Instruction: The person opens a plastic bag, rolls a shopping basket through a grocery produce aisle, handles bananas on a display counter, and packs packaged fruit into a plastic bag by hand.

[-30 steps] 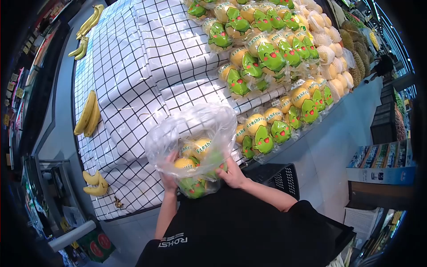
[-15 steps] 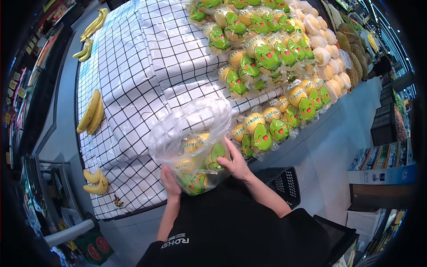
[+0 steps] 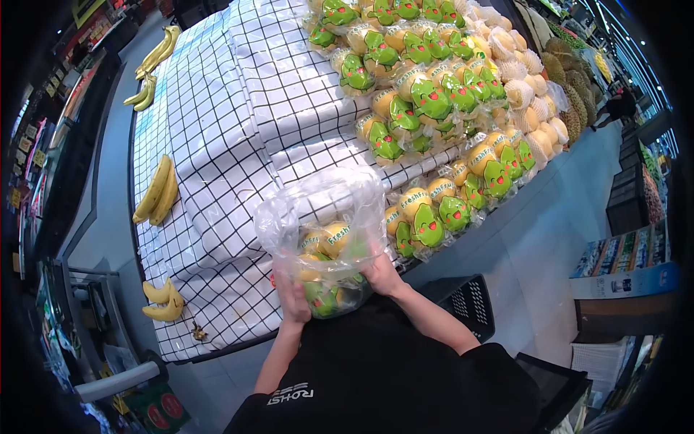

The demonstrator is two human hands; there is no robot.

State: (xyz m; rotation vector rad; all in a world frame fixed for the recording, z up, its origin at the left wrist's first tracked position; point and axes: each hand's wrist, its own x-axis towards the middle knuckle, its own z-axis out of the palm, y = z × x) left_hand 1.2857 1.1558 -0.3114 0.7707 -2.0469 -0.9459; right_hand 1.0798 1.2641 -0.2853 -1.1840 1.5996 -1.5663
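A clear plastic bag (image 3: 282, 217) with a wide, loose mouth stands at the near edge of the display, close to my body. Yellow fruit in printed wrappers (image 3: 334, 242), with "FreshFruit" lettering and green cartoon figures, shows inside it. My left hand (image 3: 293, 295) presses against the bag's left side, its fingers upright and partly behind the film. On the other side my right hand (image 3: 382, 273) grips the bag, its fingertips partly hidden by plastic. Between them the two hands hold the bag upright.
Rows of wrapped yellow fruit (image 3: 434, 98) fill the right of the checked cloth (image 3: 210, 166). Bananas (image 3: 156, 189) lie along its left edge. A black basket (image 3: 473, 307) is below right, netted fruit (image 3: 538, 108) and durians (image 3: 575, 87) beyond. A person (image 3: 618, 107) stands far right.
The bag and both hands have shifted slightly right in view. My right thumb has left the bag's front, and the right hand sits more at its side. My left fingers reach higher along the film.
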